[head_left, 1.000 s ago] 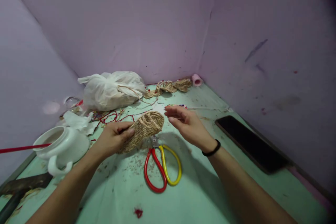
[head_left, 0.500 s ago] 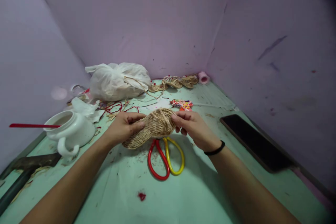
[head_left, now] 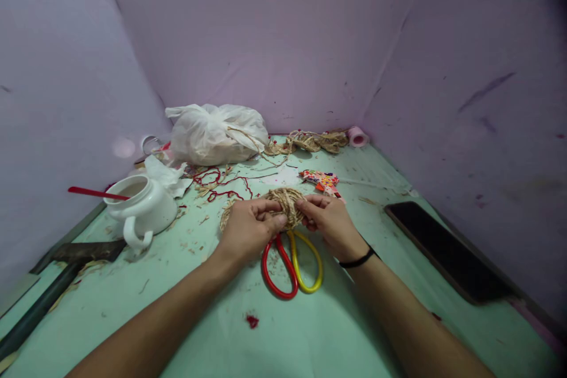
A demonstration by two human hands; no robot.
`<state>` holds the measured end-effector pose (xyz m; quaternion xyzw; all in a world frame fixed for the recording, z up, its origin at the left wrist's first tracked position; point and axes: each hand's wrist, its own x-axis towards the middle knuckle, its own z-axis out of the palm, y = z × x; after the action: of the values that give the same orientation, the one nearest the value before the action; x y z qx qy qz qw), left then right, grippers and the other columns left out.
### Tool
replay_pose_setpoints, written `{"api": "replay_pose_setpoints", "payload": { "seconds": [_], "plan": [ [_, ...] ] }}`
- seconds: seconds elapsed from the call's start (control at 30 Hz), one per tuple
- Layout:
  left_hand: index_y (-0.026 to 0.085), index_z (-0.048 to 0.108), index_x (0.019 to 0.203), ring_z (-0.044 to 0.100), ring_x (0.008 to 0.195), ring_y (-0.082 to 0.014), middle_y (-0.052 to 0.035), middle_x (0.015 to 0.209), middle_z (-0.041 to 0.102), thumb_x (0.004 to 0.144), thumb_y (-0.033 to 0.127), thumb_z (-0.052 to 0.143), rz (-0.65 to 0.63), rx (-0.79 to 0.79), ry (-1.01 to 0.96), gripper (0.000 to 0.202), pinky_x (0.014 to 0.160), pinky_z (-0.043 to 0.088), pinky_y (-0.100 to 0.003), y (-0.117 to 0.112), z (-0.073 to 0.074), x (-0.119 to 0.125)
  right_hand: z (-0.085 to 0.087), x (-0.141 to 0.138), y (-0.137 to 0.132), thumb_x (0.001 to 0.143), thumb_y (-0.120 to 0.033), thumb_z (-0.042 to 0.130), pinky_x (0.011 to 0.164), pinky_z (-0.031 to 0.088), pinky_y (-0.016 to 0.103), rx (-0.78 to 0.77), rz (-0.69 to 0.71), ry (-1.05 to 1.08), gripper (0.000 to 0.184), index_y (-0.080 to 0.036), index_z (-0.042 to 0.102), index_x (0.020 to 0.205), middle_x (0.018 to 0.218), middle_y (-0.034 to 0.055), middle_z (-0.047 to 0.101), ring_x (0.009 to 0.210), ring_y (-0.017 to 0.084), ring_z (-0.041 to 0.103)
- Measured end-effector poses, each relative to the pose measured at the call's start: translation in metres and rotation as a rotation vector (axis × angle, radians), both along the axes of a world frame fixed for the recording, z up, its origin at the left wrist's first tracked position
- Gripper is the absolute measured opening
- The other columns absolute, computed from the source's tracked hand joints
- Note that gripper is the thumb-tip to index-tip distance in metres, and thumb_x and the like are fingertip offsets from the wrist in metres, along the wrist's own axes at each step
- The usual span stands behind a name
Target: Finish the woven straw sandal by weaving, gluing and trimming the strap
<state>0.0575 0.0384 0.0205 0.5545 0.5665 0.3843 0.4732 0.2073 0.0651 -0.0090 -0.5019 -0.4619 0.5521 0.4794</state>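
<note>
A small woven straw slipper (head_left: pixel 283 204) is held over the green tabletop (head_left: pixel 186 295) between both hands. My left hand (head_left: pixel 248 230) grips its near side, fingers curled over the weave. My right hand (head_left: pixel 330 221), with a black band on the wrist, pinches its right end. Directly beneath the hands lie scissors (head_left: pixel 292 263) with one red and one yellow handle loop.
A white cup (head_left: pixel 144 209) with a red stick stands at the left, crumpled tissue behind it. A white plastic bag (head_left: pixel 217 133), straw pieces (head_left: pixel 310 142) and a pink roll (head_left: pixel 357 137) sit at the back. A dark phone (head_left: pixel 447 251) lies at right, a dark tool (head_left: pixel 57 283) at far left.
My right hand came in from open air and took hold of the slipper's right end. Both hands turned the slipper and brought it together above the scissors.
</note>
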Motion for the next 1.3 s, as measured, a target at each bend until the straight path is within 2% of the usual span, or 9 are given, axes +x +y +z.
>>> {"api": "replay_pose_setpoints", "payload": {
  "seconds": [0.17, 0.33, 0.73, 0.87, 0.97, 1.03, 1.07, 1.2, 1.3],
  "plan": [
    [0.013, 0.061, 0.061, 0.044, 0.048, -0.0074, 0.0027, 0.054, 0.053, 0.061, 0.021, 0.06, -0.004, 0.09, 0.054, 0.009, 0.045, 0.034, -0.019, 0.002, -0.001, 0.0, 0.001, -0.004, -0.002, 0.06, -0.034, 0.065, 0.037, 0.024, 0.019, -0.003, 0.019, 0.018, 0.022, -0.014, 0.057, 0.056, 0.039, -0.0058, 0.045, 0.036, 0.005, 0.035],
    [0.014, 0.056, 0.057, 0.04, 0.047, -0.0066, 0.0045, 0.05, 0.048, 0.061, 0.02, 0.056, -0.047, 0.117, 0.075, 0.007, 0.045, 0.031, -0.018, 0.003, 0.002, -0.004, -0.001, -0.001, -0.001, 0.06, -0.035, 0.066, 0.037, 0.024, 0.019, -0.002, 0.019, 0.038, 0.023, -0.015, 0.056, 0.056, 0.04, -0.0054, 0.046, 0.036, 0.005, 0.035],
    [0.012, 0.059, 0.069, 0.053, 0.062, -0.0124, -0.0027, 0.069, 0.06, 0.064, 0.021, 0.057, -0.155, 0.18, 0.101, 0.011, 0.058, 0.042, -0.023, 0.002, 0.006, -0.013, 0.003, 0.001, -0.003, 0.061, -0.036, 0.065, 0.037, 0.027, 0.02, 0.058, -0.047, 0.02, 0.024, -0.015, 0.056, 0.054, 0.041, -0.0046, 0.047, 0.037, 0.006, 0.038],
    [0.015, 0.058, 0.082, 0.05, 0.054, -0.0103, 0.0015, 0.064, 0.056, 0.066, 0.024, 0.06, -0.063, 0.23, 0.149, 0.019, 0.051, 0.041, -0.02, -0.002, 0.003, -0.012, 0.006, 0.0, -0.003, 0.062, -0.034, 0.064, 0.037, 0.026, 0.021, 0.061, -0.062, -0.007, 0.022, -0.015, 0.056, 0.054, 0.041, -0.0044, 0.048, 0.036, 0.007, 0.038],
    [0.017, 0.059, 0.078, 0.048, 0.052, -0.0101, 0.002, 0.062, 0.056, 0.068, 0.028, 0.059, 0.111, 0.35, 0.308, 0.016, 0.049, 0.039, -0.021, 0.0, 0.003, -0.017, 0.006, 0.001, -0.003, 0.062, -0.033, 0.063, 0.036, 0.026, 0.021, 0.048, -0.061, -0.005, 0.021, -0.016, 0.056, 0.054, 0.04, -0.0047, 0.047, 0.036, 0.007, 0.037],
    [0.017, 0.059, 0.076, 0.052, 0.057, -0.0121, 0.0002, 0.069, 0.059, 0.068, 0.03, 0.058, 0.213, 0.411, 0.445, 0.015, 0.055, 0.042, -0.023, 0.005, 0.004, -0.024, 0.005, 0.001, -0.002, 0.062, -0.033, 0.063, 0.037, 0.027, 0.02, 0.038, -0.059, 0.004, 0.02, -0.016, 0.055, 0.053, 0.04, -0.0051, 0.045, 0.036, 0.007, 0.037],
    [0.017, 0.06, 0.077, 0.054, 0.062, -0.0137, -0.001, 0.073, 0.061, 0.068, 0.031, 0.058, 0.214, 0.414, 0.5, 0.016, 0.059, 0.044, -0.025, 0.008, 0.004, -0.028, 0.004, 0.002, -0.002, 0.062, -0.033, 0.063, 0.037, 0.028, 0.02, 0.032, -0.056, 0.008, 0.021, -0.016, 0.055, 0.053, 0.04, -0.0052, 0.045, 0.036, 0.007, 0.036],
    [0.015, 0.062, 0.09, 0.059, 0.082, -0.0204, -0.0073, 0.091, 0.065, 0.068, 0.036, 0.058, -0.008, 0.309, 0.561, 0.031, 0.074, 0.046, -0.031, 0.023, 0.002, -0.041, -0.002, 0.002, 0.002, 0.061, -0.035, 0.063, 0.038, 0.029, 0.021, 0.038, -0.025, 0.022, 0.022, -0.017, 0.054, 0.054, 0.042, -0.0052, 0.045, 0.037, 0.007, 0.037],
    [0.012, 0.058, 0.108, 0.056, 0.096, -0.0247, -0.0118, 0.108, 0.061, 0.066, 0.034, 0.059, 0.002, 0.348, 0.641, 0.047, 0.086, 0.042, -0.037, 0.032, -0.006, -0.047, -0.007, 0.001, 0.009, 0.06, -0.038, 0.063, 0.04, 0.03, 0.021, 0.08, -0.01, 0.026, 0.023, -0.018, 0.052, 0.055, 0.043, -0.0058, 0.045, 0.039, 0.008, 0.038]
  ]
}}
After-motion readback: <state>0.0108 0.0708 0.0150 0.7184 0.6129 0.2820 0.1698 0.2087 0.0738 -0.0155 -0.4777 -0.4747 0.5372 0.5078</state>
